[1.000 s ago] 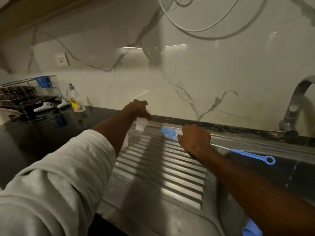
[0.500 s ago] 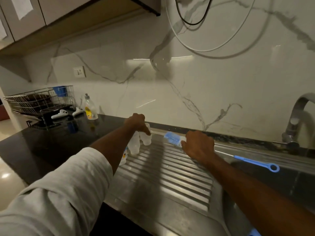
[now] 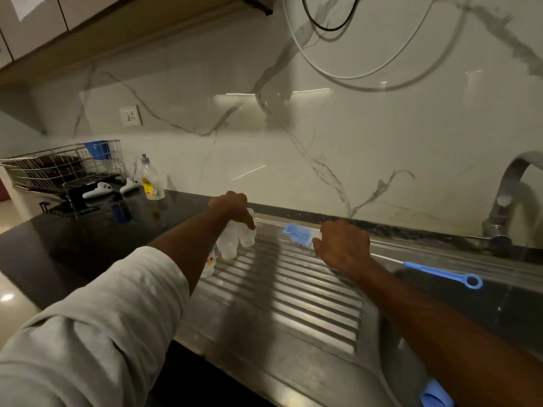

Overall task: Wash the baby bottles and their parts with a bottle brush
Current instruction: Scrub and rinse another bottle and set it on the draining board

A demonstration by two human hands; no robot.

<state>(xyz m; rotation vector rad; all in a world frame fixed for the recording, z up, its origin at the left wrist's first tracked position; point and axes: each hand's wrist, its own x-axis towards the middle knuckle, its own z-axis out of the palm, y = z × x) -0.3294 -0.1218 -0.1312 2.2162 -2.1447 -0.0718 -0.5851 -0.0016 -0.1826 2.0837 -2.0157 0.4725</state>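
on the far left of the dark counter (image 3: 73,248) stands the wire dish rack (image 3: 63,168), and beside it the soap bottle (image 3: 151,182), both as before. my left hand (image 3: 232,205) holds with curled fingers the top of a clear baby bottle (image 3: 246,235) standing on the ribbed steel drainboard (image 3: 293,289); two more bottles (image 3: 227,245) stand just beside it, now easier to see than half a second ago. my right hand (image 3: 343,246) still rests curled over the bottle brush (image 3: 298,232), which lies flat along the back edge, its blue handle (image 3: 440,273) pointing toward the tap (image 3: 505,201). my view is a little lower; the hands hardly moved.
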